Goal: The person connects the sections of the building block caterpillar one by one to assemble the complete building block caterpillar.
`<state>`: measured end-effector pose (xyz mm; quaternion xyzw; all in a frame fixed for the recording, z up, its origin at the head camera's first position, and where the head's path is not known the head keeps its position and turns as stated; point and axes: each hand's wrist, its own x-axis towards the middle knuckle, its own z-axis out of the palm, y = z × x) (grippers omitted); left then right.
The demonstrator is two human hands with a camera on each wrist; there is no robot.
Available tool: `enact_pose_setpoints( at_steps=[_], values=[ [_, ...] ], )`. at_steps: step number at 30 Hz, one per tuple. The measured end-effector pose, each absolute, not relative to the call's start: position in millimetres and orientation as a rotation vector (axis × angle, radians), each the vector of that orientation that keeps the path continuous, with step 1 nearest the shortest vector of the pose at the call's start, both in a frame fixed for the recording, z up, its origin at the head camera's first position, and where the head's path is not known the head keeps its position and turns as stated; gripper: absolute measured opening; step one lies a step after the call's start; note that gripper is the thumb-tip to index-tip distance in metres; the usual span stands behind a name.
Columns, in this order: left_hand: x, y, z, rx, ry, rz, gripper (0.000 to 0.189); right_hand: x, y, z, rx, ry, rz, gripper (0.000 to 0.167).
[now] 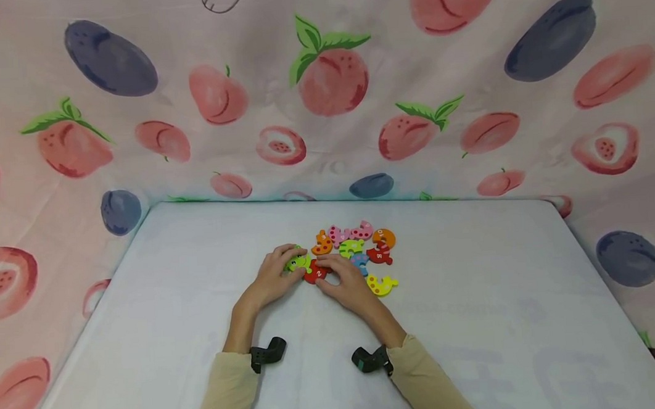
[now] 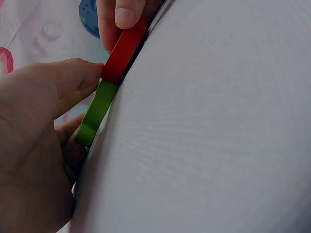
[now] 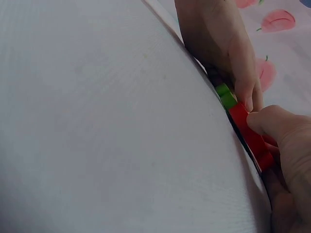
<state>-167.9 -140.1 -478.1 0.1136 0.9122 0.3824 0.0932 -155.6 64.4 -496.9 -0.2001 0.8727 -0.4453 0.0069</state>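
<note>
On the white table, a green puzzle piece with a smiling face point(image 1: 298, 263) lies against a red puzzle piece marked 2 point(image 1: 314, 273). My left hand point(image 1: 272, 276) grips the green piece from the left, thumb near the seam between the two. From the other side my right hand point(image 1: 351, 285) holds the red piece, its fingers covering the right part. Seen edge-on in the left wrist view, the green edge point(image 2: 97, 114) meets the red edge point(image 2: 124, 53) close over the table. The right wrist view shows my right thumb point(image 3: 267, 121) pressed to the red side.
Right of my hands lie more pieces: orange point(image 1: 322, 244), two pink point(image 1: 337, 235), light green point(image 1: 351, 248), blue point(image 1: 359, 263), red point(image 1: 380, 253), a round orange one point(image 1: 385, 237) and yellow point(image 1: 382, 285). Fruit-printed cloth point(image 1: 282, 182) stands behind the white table point(image 1: 504, 294).
</note>
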Motion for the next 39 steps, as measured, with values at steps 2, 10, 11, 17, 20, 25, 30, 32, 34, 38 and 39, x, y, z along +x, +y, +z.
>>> enact_pose_setpoints(
  at_steps=[2,10,11,17,20,25,30,32,34,38,39],
  values=[
    [-167.7,-139.5,-476.8,0.335,2.702,1.122,0.044,-155.2,64.9,-497.0,-0.628,2.731,-1.384,0.037],
    [-167.4,-136.4,-472.9,0.294,2.716,1.091,0.042,-156.2,65.2,-496.0,-0.665,2.744,-1.356,0.037],
    [-167.5,-135.8,-472.3,0.291,2.719,1.095,0.042,-156.2,65.1,-496.0,-0.666,2.750,-1.347,0.037],
    [-166.8,-132.4,-471.6,0.265,2.729,1.137,0.040,-156.3,64.8,-497.8,-0.664,2.750,-1.319,0.037],
    [-166.9,-132.1,-472.0,0.252,2.734,1.160,0.039,-157.1,64.3,-498.1,-0.665,2.747,-1.322,0.037],
    [-167.9,-131.3,-469.9,0.253,2.749,1.143,0.040,-157.4,63.6,-493.8,-0.644,2.737,-1.304,0.038],
    [-167.9,-128.6,-467.4,0.297,2.804,1.101,0.039,-155.4,63.1,-487.7,-0.627,2.736,-1.227,0.040],
    [-167.2,-127.2,-467.4,0.303,2.813,1.095,0.039,-154.3,62.9,-486.7,-0.622,2.746,-1.193,0.040],
    [-166.0,-125.8,-467.5,0.306,2.819,1.085,0.040,-153.2,62.7,-486.3,-0.614,2.752,-1.180,0.041],
    [-163.6,-124.0,-467.1,0.295,2.835,1.040,0.038,-151.7,62.3,-489.0,-0.618,2.751,-1.229,0.041],
    [-163.3,-123.8,-466.5,0.300,2.845,1.023,0.037,-151.6,62.3,-490.3,-0.613,2.749,-1.259,0.040]
  ],
)
